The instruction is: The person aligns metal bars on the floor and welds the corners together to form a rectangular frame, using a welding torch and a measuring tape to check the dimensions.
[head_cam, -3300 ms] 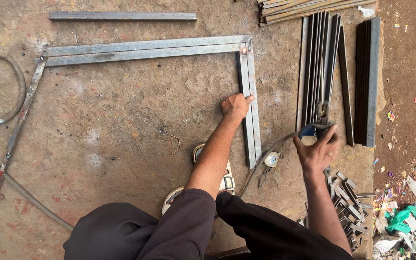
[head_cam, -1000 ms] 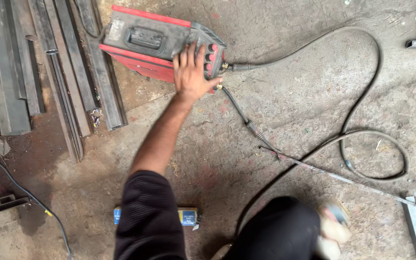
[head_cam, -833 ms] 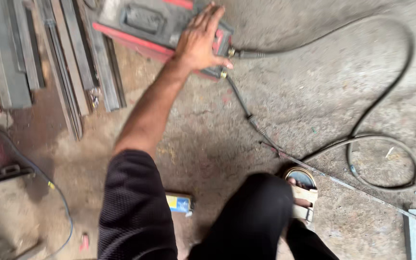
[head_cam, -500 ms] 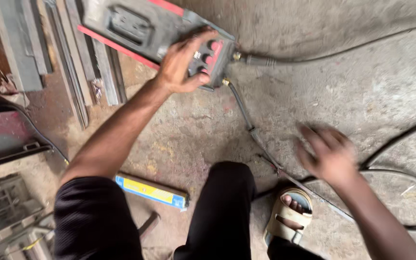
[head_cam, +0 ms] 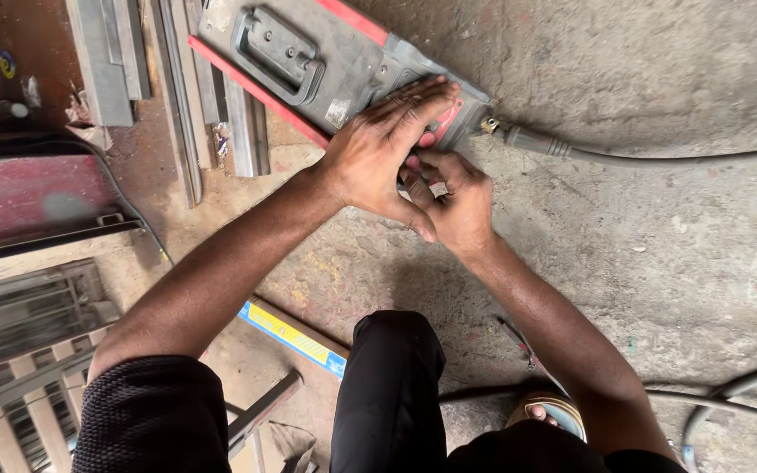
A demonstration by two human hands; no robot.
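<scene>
- The grey and red welding machine lies on the dusty concrete floor in the upper middle of the frame, its black carry handle facing up.
- The left hand is spread flat over the machine's near end, fingers reaching toward the red front panel, palm pressing down rather than gripping.
- The right hand sits just under and beside the left, the two hands touching; its fingers curl in at the panel, pinching something small there, though I cannot tell what.
- A thick black cable leaves the machine's end just right of the hands and runs off to the right edge.
- Grey steel bars lie in a row at upper left, just beside the machine.
- A blue and yellow spirit level lies on the floor at lower centre, between the left forearm and the black-trousered knee.
- A sandalled foot shows near the bottom edge, with another cable curving past at lower right.
</scene>
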